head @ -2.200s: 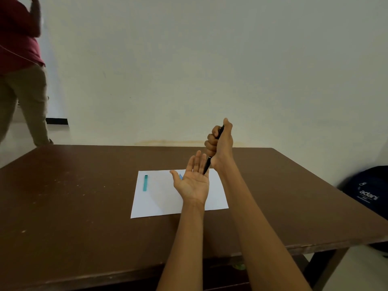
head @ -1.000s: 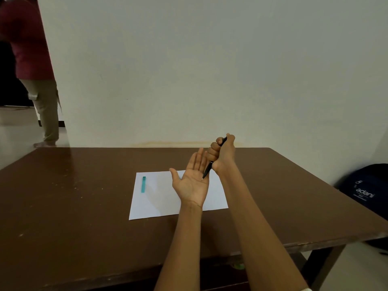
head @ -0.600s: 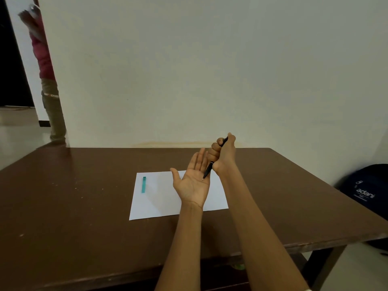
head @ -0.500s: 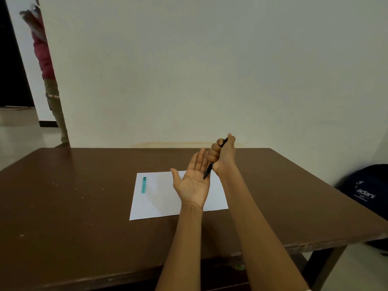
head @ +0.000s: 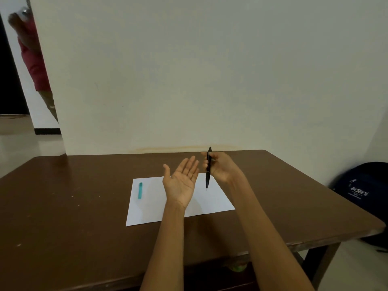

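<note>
Fingers [head: 216, 157] of the right hand [head: 222, 166] curled round a black pen [head: 208, 169], thumb side toward the camera. Grip sits on the upper half of the barrel. Pen near upright, tip down, its top end showing above the knuckles. Tip hangs over the right part of a white paper sheet [head: 212, 200]; cannot tell whether it touches the sheet.

Left hand [head: 181, 179] palm up, fingers straight and close together, thumb spread to the side, nothing in it. It is raised over the middle of the sheet, just left of the pen, with a narrow gap between fingertips and barrel.

Sheet lies flat near the middle of the brown table [head: 63, 206], slightly skewed to the table's edges. A small teal bar [head: 140, 190] lies on the sheet close to its left edge, long side pointing toward the table's far edge, well apart from both hands.

Dark blue bag [head: 361, 192] with white lettering on the floor past the table's right edge. Person in a red top [head: 34, 59] partly hidden behind the wall corner, far left.
</note>
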The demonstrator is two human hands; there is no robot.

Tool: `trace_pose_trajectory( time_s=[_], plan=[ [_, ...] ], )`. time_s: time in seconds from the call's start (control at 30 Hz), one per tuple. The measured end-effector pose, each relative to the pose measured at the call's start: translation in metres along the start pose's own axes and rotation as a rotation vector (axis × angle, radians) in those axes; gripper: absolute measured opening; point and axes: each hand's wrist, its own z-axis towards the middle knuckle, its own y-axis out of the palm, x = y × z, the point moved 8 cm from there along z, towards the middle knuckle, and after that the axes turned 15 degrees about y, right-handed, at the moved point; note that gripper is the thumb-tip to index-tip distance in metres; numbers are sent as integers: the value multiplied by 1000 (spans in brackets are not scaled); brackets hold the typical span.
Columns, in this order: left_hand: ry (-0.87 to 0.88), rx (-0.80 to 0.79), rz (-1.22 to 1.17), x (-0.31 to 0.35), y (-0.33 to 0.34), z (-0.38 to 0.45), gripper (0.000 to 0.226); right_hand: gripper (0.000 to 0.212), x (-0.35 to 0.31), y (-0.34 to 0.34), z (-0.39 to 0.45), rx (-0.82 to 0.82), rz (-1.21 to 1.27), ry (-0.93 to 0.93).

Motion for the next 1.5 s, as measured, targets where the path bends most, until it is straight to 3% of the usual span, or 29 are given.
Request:
trace_pose_trajectory(
  time_s=[0.3, 0.6, 0.87, 1.13, 1.37, 1.5],
  plan=[
    [-42, -30, 621, -12, -4, 2, 60, 14, 5, -31, 14, 266, -341, 18],
    [-157, -68, 959, -33, 1, 23, 60, 22, 12, -54, 47, 337, -463, 48],
    [-241, 1, 1072, -38, -18, 35, 65, 23, 27, -56, 68, 392, -740, 86],
    [-264, 28, 1131, -37, -25, 36, 65, 23, 27, -57, 71, 458, -864, 61],
    [-277, 0, 1198, -34, -21, 33, 63, 22, 23, -57, 67, 519, -944, -14],
    [-223, -6, 1275, -17, -18, 28, 58, 19, 14, -48, 48, 530, -951, -191]
  ],
)
